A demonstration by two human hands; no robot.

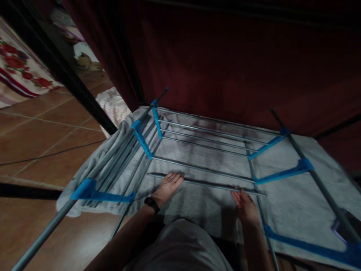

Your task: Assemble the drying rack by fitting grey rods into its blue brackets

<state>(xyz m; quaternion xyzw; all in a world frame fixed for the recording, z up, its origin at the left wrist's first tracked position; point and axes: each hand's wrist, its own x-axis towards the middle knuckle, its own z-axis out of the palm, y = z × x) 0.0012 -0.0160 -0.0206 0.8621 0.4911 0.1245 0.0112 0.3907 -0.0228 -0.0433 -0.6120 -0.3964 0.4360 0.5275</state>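
Note:
A thin grey metal rod (pixel 208 184) runs crosswise in front of me, just above the grey blanket (pixel 191 199). My left hand (pixel 169 185), with a dark band at its wrist, is closed over the rod toward its left end. Nearer the right end, my right hand (pixel 244 205) grips the same rod between thumb and fingers. Both rod ends look free of the blue plastic brackets. Beyond it lies a partly assembled rack: a crossbar (pixel 203 169) spans from a left blue bracket (pixel 142 140) to a right blue bracket (pixel 282 175), with several more bars behind.
Several loose grey tubes (pixel 121 165) lie on the blanket at left. Long side poles (pixel 327 192) flank the rack. A dark object (pixel 346 226) rests at lower right. A dark red curtain (pixel 225 67) hangs behind; black frame bars (pixel 70 86) cross at left over tiled floor.

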